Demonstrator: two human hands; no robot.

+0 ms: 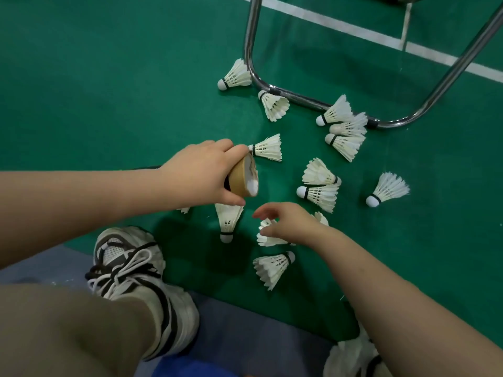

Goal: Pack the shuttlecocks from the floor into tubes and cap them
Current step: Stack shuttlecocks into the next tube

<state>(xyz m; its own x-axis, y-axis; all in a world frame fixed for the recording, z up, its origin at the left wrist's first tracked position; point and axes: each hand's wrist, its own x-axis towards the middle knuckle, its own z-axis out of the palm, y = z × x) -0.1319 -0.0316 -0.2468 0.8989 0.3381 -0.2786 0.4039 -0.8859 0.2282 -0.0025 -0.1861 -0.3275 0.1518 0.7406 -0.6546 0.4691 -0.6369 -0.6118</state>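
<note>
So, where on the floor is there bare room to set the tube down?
The green floor is bare beyond the left hand holding the tube, left of the metal frame, and also inside the frame's loop. It is crowded from the frame to the right hand, where shuttlecocks lie scattered.

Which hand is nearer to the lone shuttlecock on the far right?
Right. The right hand lies left of the shuttlecock, with some floor between; the left hand, gripping the tube, is farther left.
</note>
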